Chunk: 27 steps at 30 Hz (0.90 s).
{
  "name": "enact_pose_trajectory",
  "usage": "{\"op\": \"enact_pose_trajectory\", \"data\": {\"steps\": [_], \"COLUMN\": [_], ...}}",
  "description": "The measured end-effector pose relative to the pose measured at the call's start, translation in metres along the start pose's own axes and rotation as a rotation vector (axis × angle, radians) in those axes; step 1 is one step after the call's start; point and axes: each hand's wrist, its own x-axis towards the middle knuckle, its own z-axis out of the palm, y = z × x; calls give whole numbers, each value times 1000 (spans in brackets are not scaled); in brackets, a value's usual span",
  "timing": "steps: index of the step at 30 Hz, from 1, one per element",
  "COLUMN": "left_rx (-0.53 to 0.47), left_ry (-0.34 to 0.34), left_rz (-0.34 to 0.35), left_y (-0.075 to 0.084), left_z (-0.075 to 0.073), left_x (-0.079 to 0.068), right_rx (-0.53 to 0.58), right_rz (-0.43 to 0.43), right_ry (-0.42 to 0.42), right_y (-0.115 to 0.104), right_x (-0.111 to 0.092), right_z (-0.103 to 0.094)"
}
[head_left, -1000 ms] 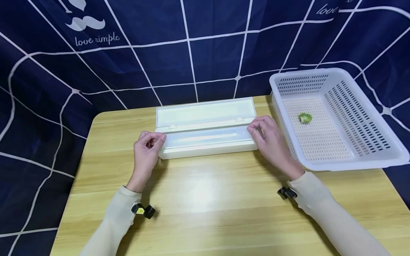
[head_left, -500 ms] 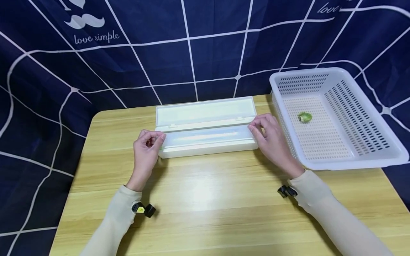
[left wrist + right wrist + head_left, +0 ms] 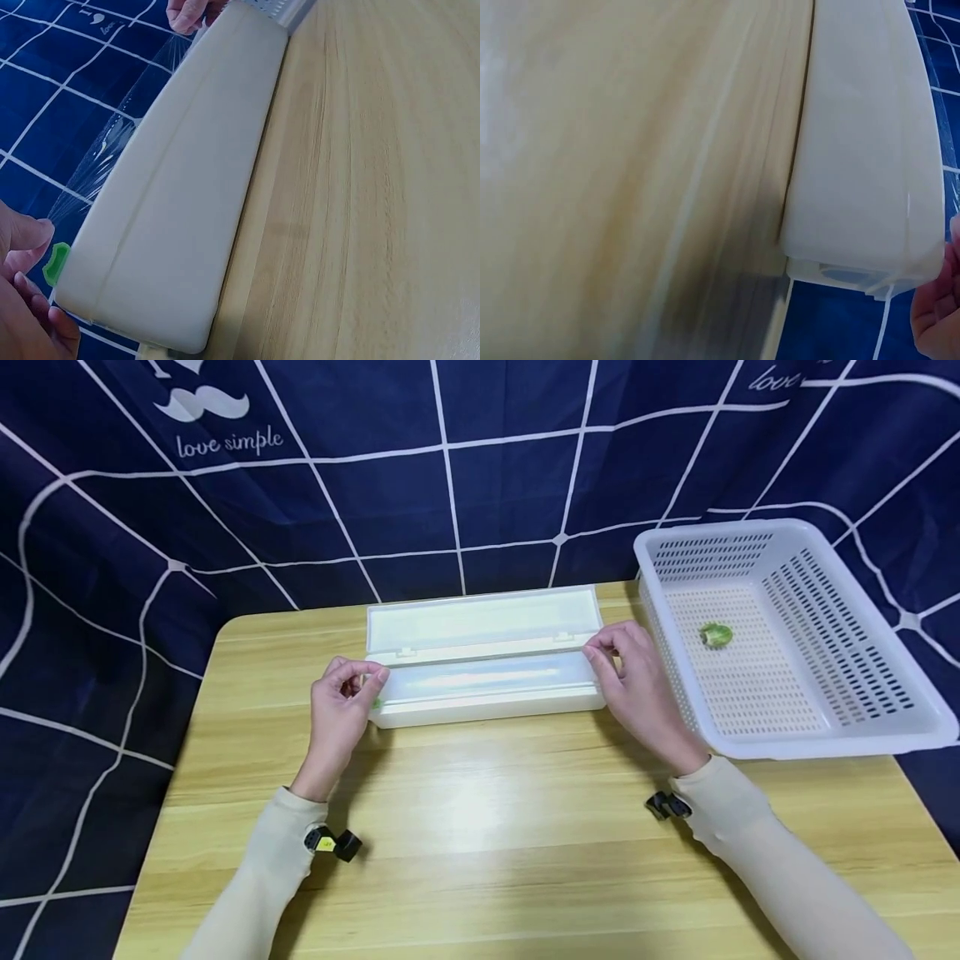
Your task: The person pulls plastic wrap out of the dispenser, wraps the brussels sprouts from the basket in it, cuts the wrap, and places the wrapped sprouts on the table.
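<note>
A long white plastic wrap dispenser (image 3: pixel 487 706) lies on the table, its lid (image 3: pixel 483 618) tipped back toward the curtain. Clear plastic wrap (image 3: pixel 105 154) stretches above the box between both hands, with creases gathering toward each grip. At the left end, my left hand (image 3: pixel 336 706) pinches a corner of the film between thumb and fingers. My right hand (image 3: pixel 636 685) pinches the opposite corner at the right end. A green slider (image 3: pixel 55 263) sticks out at the box's left end, close to the left fingers. In the right wrist view, only part of the right hand (image 3: pixel 939 304) shows beside the box end.
To the right stands a white perforated basket (image 3: pixel 693 693) with a small green vegetable piece (image 3: pixel 716 636) in it. A dark blue curtain (image 3: pixel 510 485) with white lines hangs behind the wooden table (image 3: pixel 480 843).
Both hands have risen slightly, still pinching the wrap. The green slider now shows below the left fingers. Basket and box stay put.
</note>
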Motion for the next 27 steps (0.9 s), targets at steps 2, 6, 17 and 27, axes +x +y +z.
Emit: {"op": "enact_pose_trajectory", "data": {"steps": [2, 6, 17, 27], "left_rx": [7, 8, 17, -12], "left_ry": [-11, -25, -9, 8], "left_rz": [-1, -4, -12, 36], "left_y": [0, 0, 1, 3], "left_z": [-1, -3, -5, -1], "left_x": [1, 2, -3, 1], "right_rx": [-3, -5, 3, 8], "right_rz": [6, 10, -17, -28], "right_ry": [2, 6, 13, 25], "right_y": [0, 1, 3, 2], "right_x": [0, 1, 1, 3], "right_z": [1, 1, 6, 4]}}
